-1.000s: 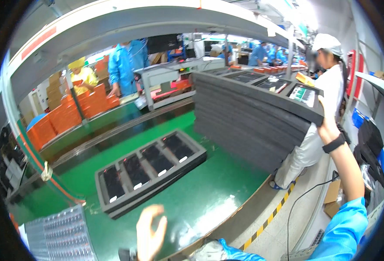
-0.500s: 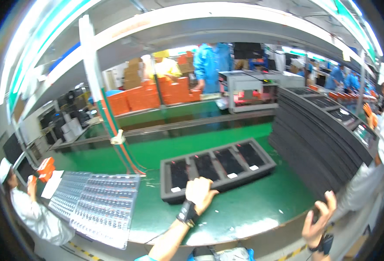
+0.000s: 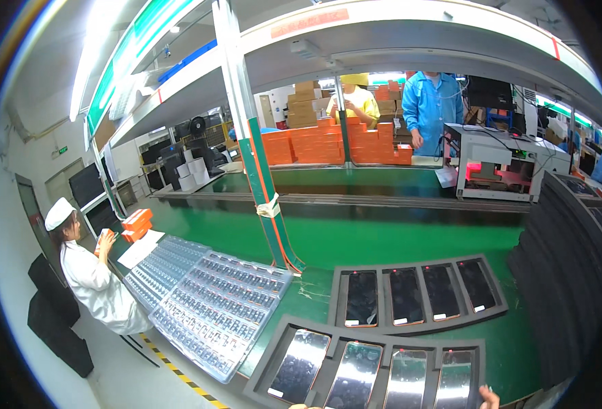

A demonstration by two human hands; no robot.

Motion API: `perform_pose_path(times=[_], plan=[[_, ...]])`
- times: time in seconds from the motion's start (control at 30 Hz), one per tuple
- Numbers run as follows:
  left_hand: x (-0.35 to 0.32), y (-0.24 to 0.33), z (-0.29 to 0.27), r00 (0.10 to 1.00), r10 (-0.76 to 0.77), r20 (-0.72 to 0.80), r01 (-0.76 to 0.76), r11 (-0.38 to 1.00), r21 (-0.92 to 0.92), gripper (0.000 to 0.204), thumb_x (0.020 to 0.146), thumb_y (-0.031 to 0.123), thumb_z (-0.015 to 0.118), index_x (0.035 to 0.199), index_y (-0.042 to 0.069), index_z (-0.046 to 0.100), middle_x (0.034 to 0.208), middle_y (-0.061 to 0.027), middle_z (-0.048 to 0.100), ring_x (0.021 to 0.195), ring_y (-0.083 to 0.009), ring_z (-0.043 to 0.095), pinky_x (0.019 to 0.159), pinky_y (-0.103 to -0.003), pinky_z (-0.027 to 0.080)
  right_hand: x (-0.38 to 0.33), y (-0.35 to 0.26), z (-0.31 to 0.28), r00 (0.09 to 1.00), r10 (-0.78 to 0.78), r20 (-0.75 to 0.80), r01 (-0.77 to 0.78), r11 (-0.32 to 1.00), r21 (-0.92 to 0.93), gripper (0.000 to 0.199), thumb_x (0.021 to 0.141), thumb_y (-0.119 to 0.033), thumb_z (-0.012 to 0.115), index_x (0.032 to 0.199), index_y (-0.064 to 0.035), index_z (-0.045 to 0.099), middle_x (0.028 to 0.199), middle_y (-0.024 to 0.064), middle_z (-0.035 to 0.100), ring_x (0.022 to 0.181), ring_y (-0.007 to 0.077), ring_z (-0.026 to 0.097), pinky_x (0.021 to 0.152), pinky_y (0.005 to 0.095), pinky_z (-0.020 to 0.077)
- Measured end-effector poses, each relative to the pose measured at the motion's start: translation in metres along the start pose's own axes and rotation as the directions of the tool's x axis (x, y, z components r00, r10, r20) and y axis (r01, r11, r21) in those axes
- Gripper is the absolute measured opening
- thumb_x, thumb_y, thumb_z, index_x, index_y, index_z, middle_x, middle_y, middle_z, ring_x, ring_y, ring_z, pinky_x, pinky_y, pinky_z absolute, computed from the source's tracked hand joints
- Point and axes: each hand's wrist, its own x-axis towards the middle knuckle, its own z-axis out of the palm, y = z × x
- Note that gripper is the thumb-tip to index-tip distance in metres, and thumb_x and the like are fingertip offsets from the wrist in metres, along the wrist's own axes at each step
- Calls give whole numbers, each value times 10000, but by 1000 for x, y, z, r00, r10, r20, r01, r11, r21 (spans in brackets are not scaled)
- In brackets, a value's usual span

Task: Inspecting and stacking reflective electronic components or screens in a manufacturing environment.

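Note:
A dark grey foam tray [image 3: 376,341] with several smartphones in its slots lies across the bottom of the view, its near edge cut off. At its right end the fingers of my right hand [image 3: 490,397] are wrapped round the tray's edge. Only a sliver of my left hand [image 3: 304,406] shows, closed on the near side of the same tray. Just beyond it, a second foam tray [image 3: 417,330] rests on the green bench, also filled with dark-screened smartphones. The near tray overlaps the front of this one in view.
A tall stack of black foam trays [image 3: 563,273] rises on the right. Clear plastic trays of small parts [image 3: 212,307] lie left, near an upright post [image 3: 253,150]. A person in white [image 3: 96,273] holds an orange box. Orange boxes [image 3: 314,144] and a grey machine [image 3: 499,163] stand behind.
My view has swung left. My left hand has come off the tray on the bench. My right hand, open near the stack before, now grips another phone-filled tray, together with my left.

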Motion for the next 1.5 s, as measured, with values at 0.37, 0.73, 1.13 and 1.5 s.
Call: perform_pose_path(times=[0.37,0.73,1.13,1.5], plan=[[-30,18,5,989,94,-117,-93,996,16,403,737,334,858,1055,119,735,829,30,677,673,-135,576,641,-301,423,-22,9,-21,990,126,-65,-122,991,58,354,1070,-216,421,998,41,653,1088,178,686,1161,328,602,1052,447,413],[18,-27,17,999,46,-18,-47,998,-44,432,738,318,830,1119,163,695,987,-7,667,853,-202,605,807,-380,445,39,2,34,973,-144,179,218,825,-522,172,1000,-114,578,1006,34,667,1086,186,681,1142,335,622,1006,413,440],[10,-107,-1,763,-606,225,643,676,-359,598,965,300,644,1482,82,438,1549,-228,391,1480,-330,331,1181,-431,281,71,-31,43,687,180,704,-139,984,-116,636,1005,-201,585,1549,-17,311,1608,171,311,1489,297,282,1213,405,214],[34,-123,-8,608,-686,399,591,55,-805,760,873,-24,718,1515,-39,312,1450,-172,499,1347,-206,470,1116,-329,390,82,17,68,798,276,536,-356,933,49,564,911,27,635,1434,27,424,1287,98,593,1173,145,560,1041,310,425]])
